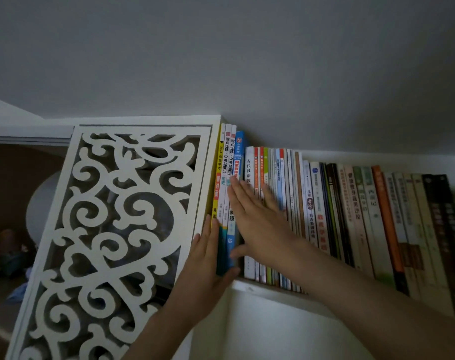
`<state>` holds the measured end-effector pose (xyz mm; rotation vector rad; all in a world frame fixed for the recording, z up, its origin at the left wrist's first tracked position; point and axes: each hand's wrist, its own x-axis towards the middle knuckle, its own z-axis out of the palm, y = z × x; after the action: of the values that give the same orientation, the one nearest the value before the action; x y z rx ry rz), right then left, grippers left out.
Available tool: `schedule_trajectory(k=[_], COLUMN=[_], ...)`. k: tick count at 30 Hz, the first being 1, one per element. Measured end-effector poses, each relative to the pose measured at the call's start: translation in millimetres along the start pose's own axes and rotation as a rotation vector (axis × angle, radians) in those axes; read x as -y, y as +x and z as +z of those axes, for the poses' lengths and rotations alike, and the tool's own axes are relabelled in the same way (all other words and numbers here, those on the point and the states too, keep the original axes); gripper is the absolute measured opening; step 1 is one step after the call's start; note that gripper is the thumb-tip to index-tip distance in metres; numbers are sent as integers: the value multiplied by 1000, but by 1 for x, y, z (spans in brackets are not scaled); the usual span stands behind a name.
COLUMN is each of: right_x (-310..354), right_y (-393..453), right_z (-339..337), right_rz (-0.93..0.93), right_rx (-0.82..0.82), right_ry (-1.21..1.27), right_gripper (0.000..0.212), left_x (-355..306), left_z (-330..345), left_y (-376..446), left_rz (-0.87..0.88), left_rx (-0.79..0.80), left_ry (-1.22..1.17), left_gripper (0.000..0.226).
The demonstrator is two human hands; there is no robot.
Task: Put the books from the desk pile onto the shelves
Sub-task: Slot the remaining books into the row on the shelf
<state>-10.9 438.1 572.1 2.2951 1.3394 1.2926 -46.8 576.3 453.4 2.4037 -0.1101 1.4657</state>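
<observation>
Several tall books (227, 162) with yellow, white and blue spines stand upright at the left end of a white shelf (268, 288), sticking out past the rest. My left hand (208, 258) cups their lower end, thumb under the spines. My right hand (255, 214) lies flat with fingers spread against the blue spine and the neighbouring thinner books (278, 172). A long row of upright books (377, 216) fills the shelf to the right.
A white carved fretwork panel (112, 224) stands just left of the tall books. Behind it is a dark compartment (10, 229) with dim objects. A plain grey wall (247, 61) rises above the shelf.
</observation>
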Motion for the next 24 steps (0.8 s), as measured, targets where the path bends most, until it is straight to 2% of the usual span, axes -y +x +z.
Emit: schedule_trajectory(k=[2,4,7,10,12,15,18,20,22,24], right_x=[-9,-27,-46,-56,-68,-99,-132,-147,-159,-169], right_y=[-11,-27,-49,-56,-67,-106,-148,-166,-179,-188], right_z=[-4,-4,0,-4,-20,-36,-25,-10,9,15], right_rz=[7,77,166,83,42,66,172,223,187,105], right_rx=[-3,-5,4,43,32,-73,-113,-33,39,31], right_ry=[-60,-127,-52,127,197,67,-94,-184,-186,-130], right_gripper=[121,118,105,90,83,72,76,83,92,89], left_x=[-10,-28,-59,-74,-76,-88,-121,-143,-161,-177], left_z=[0,3,21,41,45,55,74,91,105,114], left_y=[-1,-2,1,6,7,6,14,22,29,32], left_rz=[4,98,179,90,36,-50,-40,41,90,68], left_rx=[-57,-111,-36,68,62,-35,-120,-115,-80,-43], left_ry=[113,253,244,240,244,250,188,214,225,233], left_gripper=[92,79,71,75,76,81,80,77,74,76])
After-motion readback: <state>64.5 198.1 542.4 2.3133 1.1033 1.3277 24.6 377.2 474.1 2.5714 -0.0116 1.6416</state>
